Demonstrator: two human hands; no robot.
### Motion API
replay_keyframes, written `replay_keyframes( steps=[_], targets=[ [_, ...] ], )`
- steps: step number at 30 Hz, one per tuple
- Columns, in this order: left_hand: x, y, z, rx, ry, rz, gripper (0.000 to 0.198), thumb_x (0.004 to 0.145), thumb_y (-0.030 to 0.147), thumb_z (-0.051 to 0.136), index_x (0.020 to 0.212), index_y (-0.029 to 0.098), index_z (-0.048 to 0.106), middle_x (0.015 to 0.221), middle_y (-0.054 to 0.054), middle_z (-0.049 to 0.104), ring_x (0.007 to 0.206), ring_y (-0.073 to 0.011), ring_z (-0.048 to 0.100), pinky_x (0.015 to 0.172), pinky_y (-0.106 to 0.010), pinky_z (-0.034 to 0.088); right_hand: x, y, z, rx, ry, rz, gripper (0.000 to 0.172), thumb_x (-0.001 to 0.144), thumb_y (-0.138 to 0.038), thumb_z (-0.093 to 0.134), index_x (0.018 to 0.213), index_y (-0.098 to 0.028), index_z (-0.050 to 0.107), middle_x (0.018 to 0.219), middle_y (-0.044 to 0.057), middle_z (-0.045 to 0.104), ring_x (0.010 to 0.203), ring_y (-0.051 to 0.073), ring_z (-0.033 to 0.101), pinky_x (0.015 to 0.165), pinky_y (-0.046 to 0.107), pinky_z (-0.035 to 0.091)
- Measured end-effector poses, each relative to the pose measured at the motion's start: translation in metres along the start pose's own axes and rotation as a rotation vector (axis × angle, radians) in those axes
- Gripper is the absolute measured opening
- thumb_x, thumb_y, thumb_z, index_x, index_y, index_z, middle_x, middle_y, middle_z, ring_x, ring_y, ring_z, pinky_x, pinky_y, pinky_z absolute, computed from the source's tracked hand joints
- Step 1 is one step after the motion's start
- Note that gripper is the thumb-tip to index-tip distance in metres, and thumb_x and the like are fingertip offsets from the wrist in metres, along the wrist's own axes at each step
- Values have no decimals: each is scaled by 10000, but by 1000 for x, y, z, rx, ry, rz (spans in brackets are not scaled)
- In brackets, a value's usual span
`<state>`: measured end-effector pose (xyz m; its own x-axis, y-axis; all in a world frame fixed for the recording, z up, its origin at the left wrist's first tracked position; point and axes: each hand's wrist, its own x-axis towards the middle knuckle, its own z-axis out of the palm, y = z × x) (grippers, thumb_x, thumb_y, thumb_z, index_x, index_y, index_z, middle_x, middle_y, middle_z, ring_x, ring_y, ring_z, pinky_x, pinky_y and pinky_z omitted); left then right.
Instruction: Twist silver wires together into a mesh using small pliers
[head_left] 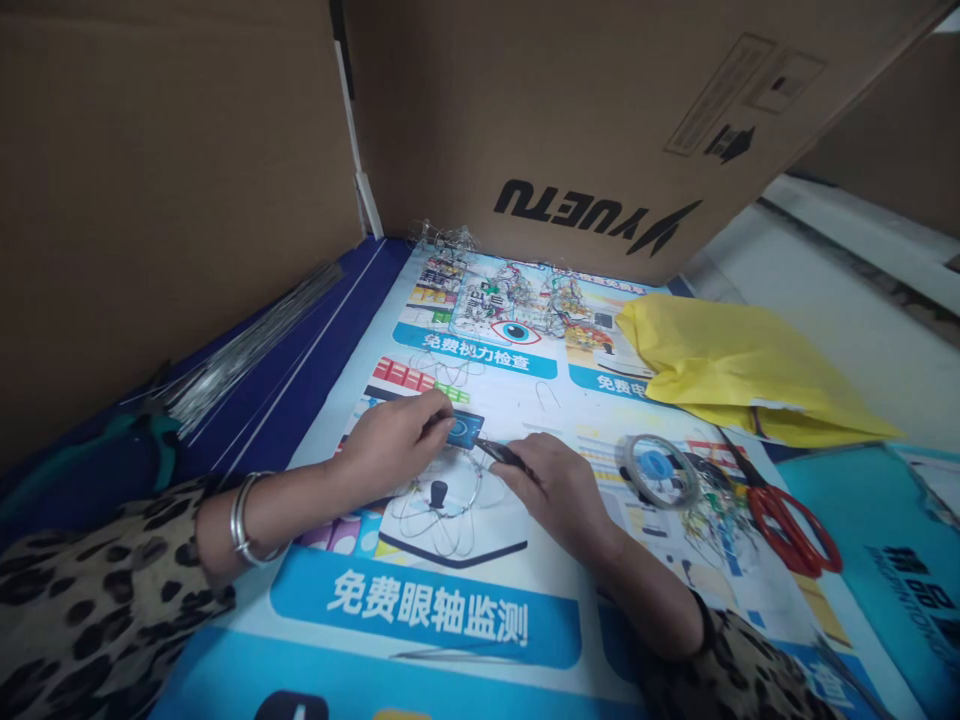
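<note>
My left hand (pixel 394 440) rests on a printed poster (pixel 450 610) with its fingers pinched on a thin bent wire piece (pixel 442 500) whose loops spread below it. My right hand (pixel 559 490) is closed around small dark pliers (pixel 499 452), whose tips point left and meet the wire just beside my left fingertips. Both forearms wear leopard-print sleeves, and a silver bangle (pixel 244 520) sits on my left wrist.
Cardboard boxes (pixel 570 110) wall the back and left. A bundle of straight wires (pixel 247 350) and green-handled pliers (pixel 154 440) lie at left. Finished wire pieces (pixel 517 295) pile at the back. A yellow bag (pixel 735 370), a wire spool (pixel 660 470) and red scissors (pixel 787 520) lie at right.
</note>
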<state>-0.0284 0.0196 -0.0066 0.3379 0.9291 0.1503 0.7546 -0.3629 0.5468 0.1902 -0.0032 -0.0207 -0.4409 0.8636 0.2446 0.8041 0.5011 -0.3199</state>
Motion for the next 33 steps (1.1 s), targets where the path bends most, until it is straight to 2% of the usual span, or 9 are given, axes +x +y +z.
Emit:
replay_keyframes(
  steps=[5,9,14,19,22,29,33],
  targets=[
    [3,-5,1,-64,116,185,110,836,192,497,889,182,593,905,-33,636,892,-176,564,776,-289,432,-1,0,0,7,-3,10,312,868,-446,448,799,-188,610,729,40,609,734,162,532,663,257,370],
    [4,-4,2,-152,115,292,102,833,185,516,868,178,611,860,-29,646,845,-161,579,765,-287,447,0,1,1,1,-5,4,328,870,-455,439,796,-188,613,727,41,609,734,161,535,663,256,370],
    [4,4,-1,-115,109,253,119,800,184,576,915,197,601,885,-9,671,859,-171,590,787,-306,412,0,0,1,-3,-5,4,334,871,-456,435,791,-188,617,730,40,609,737,158,537,664,255,375],
    [6,6,-2,-114,-18,230,166,783,202,602,945,229,576,928,19,674,915,-182,573,847,-327,361,1,0,0,-1,-11,6,322,870,-447,443,793,-187,615,723,33,604,732,154,533,659,254,373],
    [8,4,1,-121,-45,238,203,774,212,614,971,227,565,941,10,666,928,-188,567,852,-328,352,1,0,0,-9,-14,6,326,869,-453,442,783,-190,616,711,29,601,719,150,531,647,251,370],
    [11,4,6,-197,-65,221,123,771,184,609,883,207,564,811,27,655,803,-150,587,825,-314,352,1,-1,0,-11,-22,13,337,865,-466,441,786,-190,617,721,32,603,728,157,534,654,255,367],
    [11,5,6,-218,-55,187,62,779,182,585,837,199,577,763,33,640,742,-132,575,757,-277,376,1,-2,-1,0,-22,31,317,858,-457,460,803,-188,619,738,36,609,735,163,537,655,259,375]
  ],
)
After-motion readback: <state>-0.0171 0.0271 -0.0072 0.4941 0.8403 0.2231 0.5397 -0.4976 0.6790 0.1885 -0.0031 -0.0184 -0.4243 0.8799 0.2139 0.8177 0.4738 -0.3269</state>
